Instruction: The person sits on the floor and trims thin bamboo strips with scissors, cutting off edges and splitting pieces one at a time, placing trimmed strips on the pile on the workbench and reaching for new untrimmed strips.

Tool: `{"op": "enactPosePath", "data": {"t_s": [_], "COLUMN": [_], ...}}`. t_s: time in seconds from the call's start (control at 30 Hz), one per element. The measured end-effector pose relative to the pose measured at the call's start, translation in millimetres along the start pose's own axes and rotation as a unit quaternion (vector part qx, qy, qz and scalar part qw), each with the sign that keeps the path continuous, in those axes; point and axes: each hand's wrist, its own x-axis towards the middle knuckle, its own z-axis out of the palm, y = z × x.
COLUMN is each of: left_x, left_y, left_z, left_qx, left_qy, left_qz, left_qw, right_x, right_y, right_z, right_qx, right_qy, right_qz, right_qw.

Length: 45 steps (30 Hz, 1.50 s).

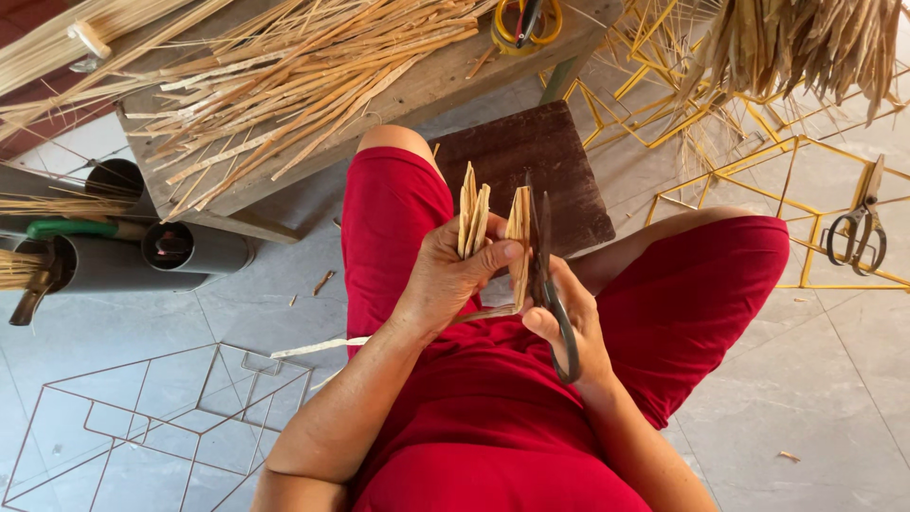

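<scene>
fingers of the left hand pinched folded strips above the lap; the right hand gripped dark shears, blades against another strip. trimming seemed under way; the next cut likely needed the strip held steady.

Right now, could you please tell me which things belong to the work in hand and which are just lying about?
In use:
left hand
short tan bamboo strips
right hand
dark metal shears

Lying about:
second dark scissors on the floor
yellow-handled scissors
grey pipes
brown wire frame
</scene>
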Motion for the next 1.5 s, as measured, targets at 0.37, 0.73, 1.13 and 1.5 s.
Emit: {"op": "enactPosePath", "data": {"t_s": [0.37, 0.73, 1.13, 1.5], "left_x": [-1, -2, -5, 5], "left_y": [1, -6, -12, -16], "left_z": [5, 5, 2, 18], "left_qx": [0.011, 0.000, 0.237, 0.405], "left_qy": [0.000, 0.003, -0.034, -0.110], "left_qz": [-0.018, -0.047, 0.124, 0.166], "left_qw": [1.000, 0.999, 0.963, 0.892], "right_x": [-5, -6, 20, 65], "right_y": [13, 24, 1, -22], "right_z": [-6, -1, -8, -24], "right_qx": [-0.062, 0.014, 0.009, -0.114], "right_qy": [0.036, 0.043, 0.101, 0.115], "right_qz": [-0.020, -0.027, -0.082, -0.045], "right_qw": [0.997, 0.999, 0.991, 0.986]}}
